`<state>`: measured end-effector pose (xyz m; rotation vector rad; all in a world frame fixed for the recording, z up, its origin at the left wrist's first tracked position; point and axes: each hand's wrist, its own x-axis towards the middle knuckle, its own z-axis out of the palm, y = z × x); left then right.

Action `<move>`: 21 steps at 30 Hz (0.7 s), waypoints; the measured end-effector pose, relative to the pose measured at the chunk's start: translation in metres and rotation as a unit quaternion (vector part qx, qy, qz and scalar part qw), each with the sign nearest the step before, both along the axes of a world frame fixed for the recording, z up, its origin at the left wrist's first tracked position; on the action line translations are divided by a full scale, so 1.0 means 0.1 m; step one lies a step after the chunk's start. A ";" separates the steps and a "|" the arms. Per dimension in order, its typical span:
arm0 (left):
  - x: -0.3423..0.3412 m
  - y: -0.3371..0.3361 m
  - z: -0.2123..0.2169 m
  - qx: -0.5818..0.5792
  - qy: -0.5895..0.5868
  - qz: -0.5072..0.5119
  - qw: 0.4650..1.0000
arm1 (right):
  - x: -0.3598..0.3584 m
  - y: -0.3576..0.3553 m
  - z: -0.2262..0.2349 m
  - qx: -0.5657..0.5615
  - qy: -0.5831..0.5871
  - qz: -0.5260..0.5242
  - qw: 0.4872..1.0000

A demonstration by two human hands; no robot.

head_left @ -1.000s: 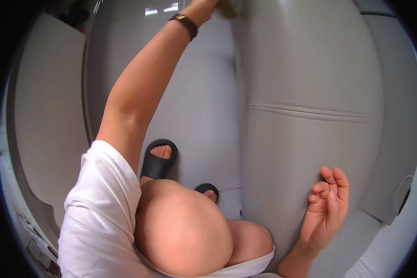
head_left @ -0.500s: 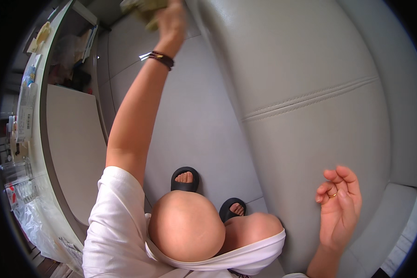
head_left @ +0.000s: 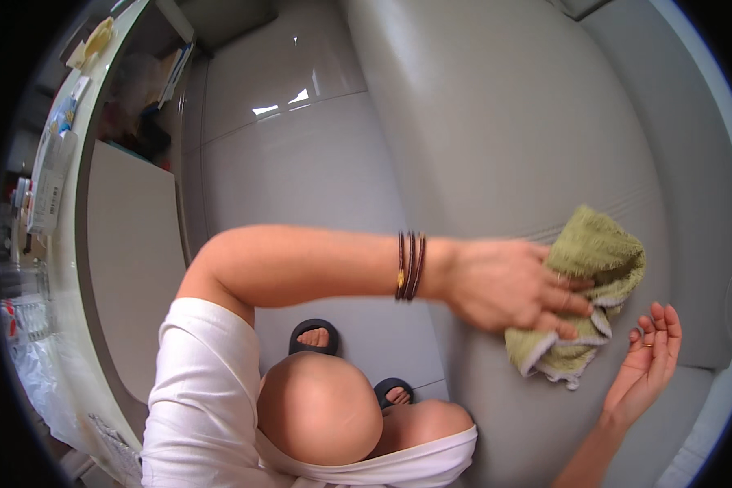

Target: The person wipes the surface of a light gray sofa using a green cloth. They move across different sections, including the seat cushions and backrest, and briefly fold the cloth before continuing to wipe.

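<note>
A crumpled olive-green cloth with a pale edge lies against the grey sofa seat. My left hand, with dark bracelets at the wrist, reaches across my knees and grips the cloth, its fingers pressed into the folds; part of the thumb side is hidden. Beside the cloth, near the sofa's backrest, my right hand is raised with palm turned up. Its fingers are apart and slightly bent, a ring shows on one, and it holds nothing.
My knees and dark slippers are between the sofa and a white cabinet on the left. Boxes, clear containers and a plastic bag crowd the cabinet top. Grey floor tiles run between cabinet and sofa.
My left hand has swung from the far end over the floor to the right, carrying the cloth onto the sofa seat. My right hand has shifted slightly right.
</note>
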<state>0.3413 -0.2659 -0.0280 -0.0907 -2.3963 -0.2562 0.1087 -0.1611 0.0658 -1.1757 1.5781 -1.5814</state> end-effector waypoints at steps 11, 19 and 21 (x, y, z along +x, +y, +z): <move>1.61 -2.06 -0.44 0.054 0.142 0.332 0.931 | 0.28 -1.30 0.01 0.055 0.460 0.127 0.877; 1.39 -1.97 -0.54 0.184 0.334 0.477 0.792 | 1.48 -2.21 -0.21 0.008 0.499 0.251 0.829; 1.24 -1.61 -0.73 0.208 0.329 0.442 0.808 | 1.60 -2.21 -0.23 -0.011 0.525 0.279 0.804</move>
